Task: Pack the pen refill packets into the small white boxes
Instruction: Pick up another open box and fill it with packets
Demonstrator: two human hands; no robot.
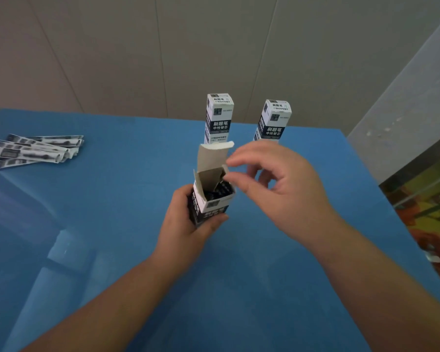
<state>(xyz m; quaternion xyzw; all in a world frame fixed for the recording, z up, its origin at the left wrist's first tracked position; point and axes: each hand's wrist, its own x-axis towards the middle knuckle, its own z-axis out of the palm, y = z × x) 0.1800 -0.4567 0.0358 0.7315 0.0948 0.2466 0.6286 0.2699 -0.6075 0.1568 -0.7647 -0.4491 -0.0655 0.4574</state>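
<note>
Just beyond the hands two upright boxes (pixel 219 118) (pixel 273 121) block the far side. Well to the left lie loose packets (pixel 36 151); bare bench (pixel 112 212) between gives free passage.

Two bare forearms enter the view, one from about 7 o'clock and one from about 4 o'clock, neither with a sleeve, watch, band or glove. The left hand (pixel 188 219) and the right hand (pixel 277 184) wear no rings that show. The right hand's fingertips (pixel 233 162) are blurred, so nail detail cannot be made out.
</note>
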